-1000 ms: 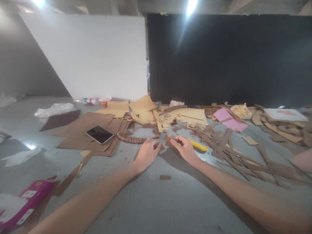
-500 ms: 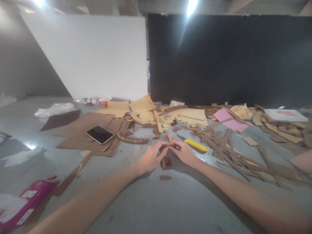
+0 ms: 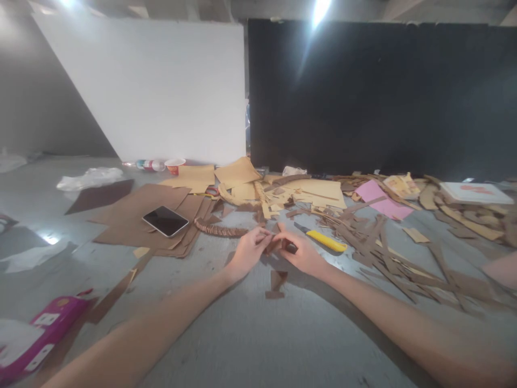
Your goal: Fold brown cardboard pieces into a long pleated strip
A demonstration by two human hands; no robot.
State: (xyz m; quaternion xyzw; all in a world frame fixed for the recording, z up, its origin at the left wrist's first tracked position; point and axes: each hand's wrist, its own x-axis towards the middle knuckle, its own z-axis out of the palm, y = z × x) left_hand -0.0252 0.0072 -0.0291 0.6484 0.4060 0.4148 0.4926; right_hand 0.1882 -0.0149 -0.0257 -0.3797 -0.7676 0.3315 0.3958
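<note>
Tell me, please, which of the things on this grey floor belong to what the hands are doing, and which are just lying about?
In hand:
- left hand and right hand, pinching a small brown cardboard piece between them
- small brown cardboard offcuts lying just below the hands

Lying about:
- yellow utility knife
- black smartphone
- pink paper sheet
- magenta box
- red-and-white cup

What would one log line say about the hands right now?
left hand: pinching cardboard piece | right hand: pinching same piece | yellow knife: beside right hand | phone: on brown sheets

Grey concrete floor [image 3: 250, 345], white board [image 3: 161, 91] & black panel [image 3: 379, 97] behind, ceiling lights [image 3: 321, 8] glaring.
</note>
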